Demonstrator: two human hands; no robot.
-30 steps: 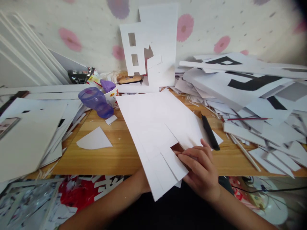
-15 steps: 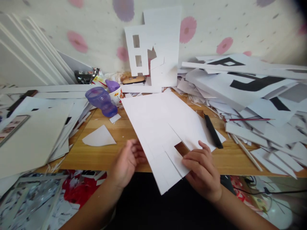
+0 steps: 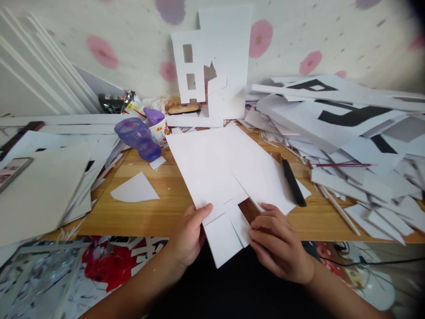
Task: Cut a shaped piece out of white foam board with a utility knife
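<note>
A large white foam board sheet (image 3: pixel 219 164) with slits cut into its near end lies on the wooden desk (image 3: pixel 166 208), overhanging the front edge. My left hand (image 3: pixel 189 232) grips the sheet's near left edge, thumb on top. My right hand (image 3: pixel 277 241) pinches a cut strip at the near right, beside a rectangular notch. A black craft knife (image 3: pixel 292 182) lies on the desk just right of the sheet.
A purple bottle (image 3: pixel 137 137) lies tipped over at the back left, next to a cup. A white cut-out wall with windows (image 3: pixel 207 66) stands at the back. Piles of paper scraps (image 3: pixel 348 133) cover the right; boards (image 3: pixel 40 186) cover the left. A loose triangular piece (image 3: pixel 134 189) lies near me.
My left hand came out from under the sheet and took hold of its near left edge. The sheet's near end shifted and a cut strip bent up.
</note>
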